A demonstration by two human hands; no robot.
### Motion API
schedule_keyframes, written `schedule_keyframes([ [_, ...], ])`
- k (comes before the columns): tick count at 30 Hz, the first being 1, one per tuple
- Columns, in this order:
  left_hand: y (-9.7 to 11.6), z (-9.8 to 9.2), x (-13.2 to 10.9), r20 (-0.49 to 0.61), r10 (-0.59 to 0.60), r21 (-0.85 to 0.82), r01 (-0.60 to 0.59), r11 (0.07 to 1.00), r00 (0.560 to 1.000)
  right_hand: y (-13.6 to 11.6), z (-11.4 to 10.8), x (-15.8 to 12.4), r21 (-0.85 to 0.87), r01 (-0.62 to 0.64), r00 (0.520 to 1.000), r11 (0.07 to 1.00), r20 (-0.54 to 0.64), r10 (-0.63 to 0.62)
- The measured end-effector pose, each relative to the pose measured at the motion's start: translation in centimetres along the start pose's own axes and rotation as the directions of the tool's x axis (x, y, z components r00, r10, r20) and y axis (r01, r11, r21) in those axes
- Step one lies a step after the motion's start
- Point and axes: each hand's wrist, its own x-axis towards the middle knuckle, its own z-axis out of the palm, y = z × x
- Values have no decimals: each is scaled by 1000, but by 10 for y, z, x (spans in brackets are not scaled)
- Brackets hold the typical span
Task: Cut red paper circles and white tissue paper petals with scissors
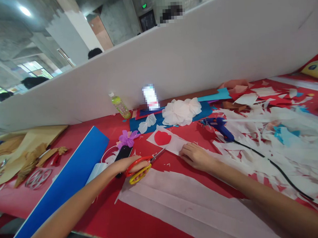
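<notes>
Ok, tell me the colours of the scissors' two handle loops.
The upper loop is red-orange, the lower loop yellow; the head view shows both.

Your left arm [80, 202] and right arm [257, 193] look long, slim and bare, down to your bare left grip [136, 164] and right grip [194, 155].
</notes>
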Motion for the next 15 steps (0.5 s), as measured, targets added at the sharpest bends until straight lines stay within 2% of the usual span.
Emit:
schedule_keyframes([
  [3, -5, 2, 8, 74, -39, -85, 45, 995, 997, -1, -1, 0, 2, -4, 1000, 1000, 14, 4],
  [6, -6, 4, 12, 66, -50, -97, 56, 994, 997, -1, -1, 0, 10, -14, 1000, 1000, 20, 14],
  [15, 15, 4, 6, -28, -137, 93, 139, 986, 990, -1, -1, 0, -12, -6, 1000, 1000, 26, 6],
])
